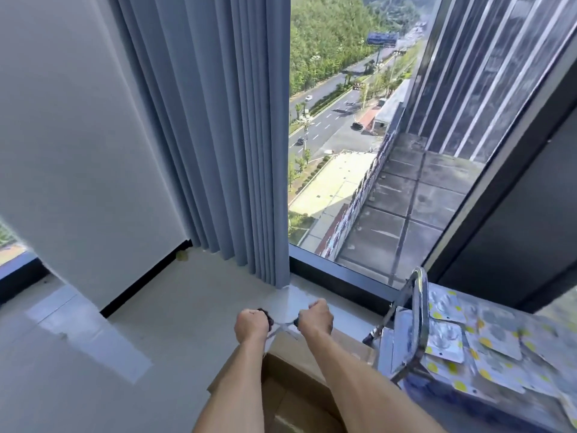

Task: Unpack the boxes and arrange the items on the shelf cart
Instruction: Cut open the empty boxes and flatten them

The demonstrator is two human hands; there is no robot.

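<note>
Both hands are working out in front of the person, above the far end of a cardboard box [299, 379] that is sitting on the floor [156, 323] just beside the shelf cart [418, 323]. The left hand [251, 323] is curling tightly round a dark handle; the right hand [315, 317] is gripping a second dark grip. Between the two fists a crossed metal tool [282, 323], apparently scissors or a similar two-handled cutter, is showing; its blades are too small to read clearly.

The box is lying under the forearms, its top only partly in view, so whether it is sealed cannot be told. Flat packets [499, 339] with yellow dots are already lying on the cart's top level, blurred.

Risks, as judged from this position:
- The tool is being held with both fists at arm's length over the box edge. A sudden release of tension could be driving the blades down into the carton and into the contents.
- The head is pointing toward the window [374, 151] and curtain [218, 135], not squarely at the cutting point, so a misplaced cut is looking plausible.
- The cart's chrome handle [420, 307] is standing just beside the right forearm; a jerk could be knocking it and sliding the loosely stacked packets off.
</note>
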